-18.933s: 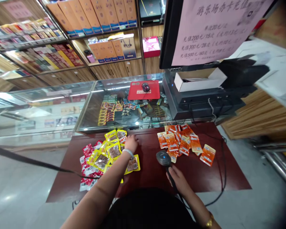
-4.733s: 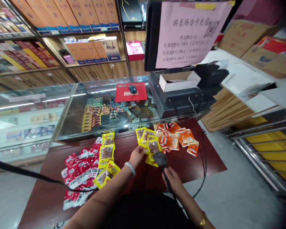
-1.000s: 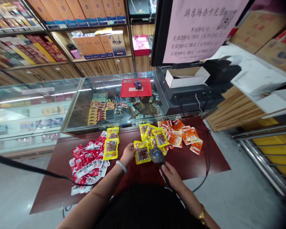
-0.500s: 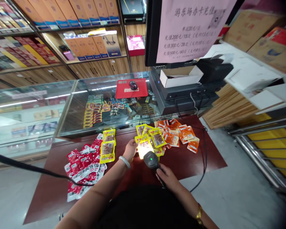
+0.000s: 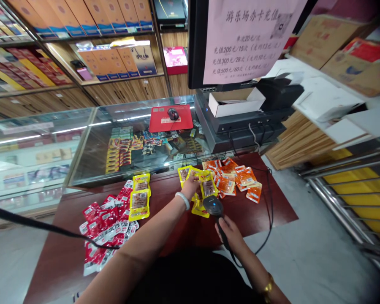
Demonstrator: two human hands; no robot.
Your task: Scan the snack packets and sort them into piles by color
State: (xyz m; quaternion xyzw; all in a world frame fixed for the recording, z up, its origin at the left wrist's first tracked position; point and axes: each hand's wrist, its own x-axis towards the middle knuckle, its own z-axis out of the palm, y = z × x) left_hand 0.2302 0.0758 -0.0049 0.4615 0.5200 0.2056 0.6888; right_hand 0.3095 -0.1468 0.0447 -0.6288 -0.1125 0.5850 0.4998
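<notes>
My left hand (image 5: 191, 188), with a pale bracelet at the wrist, is over the pile of yellow snack packets (image 5: 208, 185), its fingers closed at the edge of one. The hand covers part of the pile. My right hand (image 5: 230, 233) grips the handle of a black barcode scanner (image 5: 213, 205). A small blue light shows on the scanner's head, which is just right of a lower yellow packet (image 5: 200, 210). Orange packets (image 5: 226, 184) lie spread to the right of the pile. Two overlapping yellow packets (image 5: 139, 204) and a heap of red-and-white packets (image 5: 109, 228) lie to the left.
The dark red tabletop (image 5: 167, 226) meets a glass display counter (image 5: 88, 169). On the counter are a red mouse pad (image 5: 185, 120) with a mouse (image 5: 173, 114) and a monitor covered by a pink notice (image 5: 253, 46). A black cable (image 5: 272, 202) hangs at right; metal rails (image 5: 332, 198) stand beyond.
My left hand has moved right and up onto the yellow pile. My right hand has shifted the scanner slightly right. The scanner's bright beam is gone and its green light is now blue.
</notes>
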